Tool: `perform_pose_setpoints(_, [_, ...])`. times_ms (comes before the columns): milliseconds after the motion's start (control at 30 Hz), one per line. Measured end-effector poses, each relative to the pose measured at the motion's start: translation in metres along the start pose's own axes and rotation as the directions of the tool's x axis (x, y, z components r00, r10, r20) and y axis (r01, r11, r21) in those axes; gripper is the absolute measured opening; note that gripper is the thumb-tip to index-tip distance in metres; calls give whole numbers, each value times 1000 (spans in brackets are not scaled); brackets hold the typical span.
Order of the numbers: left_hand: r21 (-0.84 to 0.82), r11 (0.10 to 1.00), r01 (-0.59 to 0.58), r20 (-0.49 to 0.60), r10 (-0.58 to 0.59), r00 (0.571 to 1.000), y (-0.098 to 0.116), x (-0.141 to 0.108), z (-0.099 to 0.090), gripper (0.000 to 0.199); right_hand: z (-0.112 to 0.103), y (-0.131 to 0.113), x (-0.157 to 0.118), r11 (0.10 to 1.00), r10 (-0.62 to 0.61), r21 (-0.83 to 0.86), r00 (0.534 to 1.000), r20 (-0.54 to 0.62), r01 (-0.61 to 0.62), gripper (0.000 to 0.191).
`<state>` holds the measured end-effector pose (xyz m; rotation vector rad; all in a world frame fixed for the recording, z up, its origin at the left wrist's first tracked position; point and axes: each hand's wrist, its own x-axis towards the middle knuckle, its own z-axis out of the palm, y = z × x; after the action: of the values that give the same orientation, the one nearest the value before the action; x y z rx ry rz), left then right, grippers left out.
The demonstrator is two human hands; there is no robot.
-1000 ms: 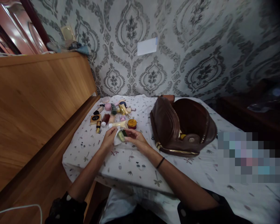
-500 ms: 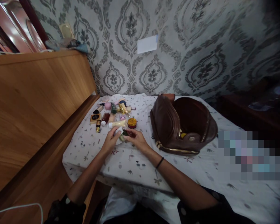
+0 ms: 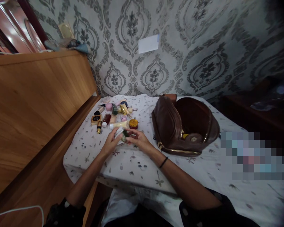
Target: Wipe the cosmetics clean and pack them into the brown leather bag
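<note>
Both my hands meet above the front of the cloth-covered surface. My left hand (image 3: 110, 142) is closed on a white tissue or wipe (image 3: 118, 131), which wraps one side of a small green bottle (image 3: 124, 136). From the other side, the fingers of my right hand (image 3: 139, 140) grip the bottle's dark end. Much of the bottle is hidden by fingers and tissue. Just behind them lie a cream tube (image 3: 120, 125) with a white cap and a round jar (image 3: 133, 124) with an amber lid.
Several cosmetics, including a dark red bottle (image 3: 106, 119) and a gold-edged compact (image 3: 96, 119), are grouped behind and left of my hands. An open brown leather bag (image 3: 167, 126) stands to the right. A wooden panel (image 3: 44, 82) borders the left; a patterned wall rises behind.
The bottle and the white tissue have turned slightly between my fingers, and more of the tissue shows now. The other items and the bag have stayed in place.
</note>
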<state>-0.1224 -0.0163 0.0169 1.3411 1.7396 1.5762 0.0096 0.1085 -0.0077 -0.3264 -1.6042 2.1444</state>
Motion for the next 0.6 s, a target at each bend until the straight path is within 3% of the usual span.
perform_pose_setpoints(133, [42, 996, -81, 59, 79, 995, -2, -5, 4, 59, 0, 5, 3, 998, 52, -38, 993, -104, -56, 50])
perform_pose_setpoints(233, [105, 987, -120, 67, 114, 991, -3, -5, 5, 58, 1, 5, 3, 995, 70, -64, 989, -131, -79, 48])
perform_pose_setpoints(467, [45, 999, -28, 124, 23, 992, -3, -1, -2, 59, 1, -9, -4, 999, 5, 53, 1000, -1, -4, 58])
perform_pose_setpoints(600, [85, 994, -63, 103, 54, 993, -2, -2, -3, 53, -1, -9, -5, 998, -2, 60, 1000, 26, 1, 56])
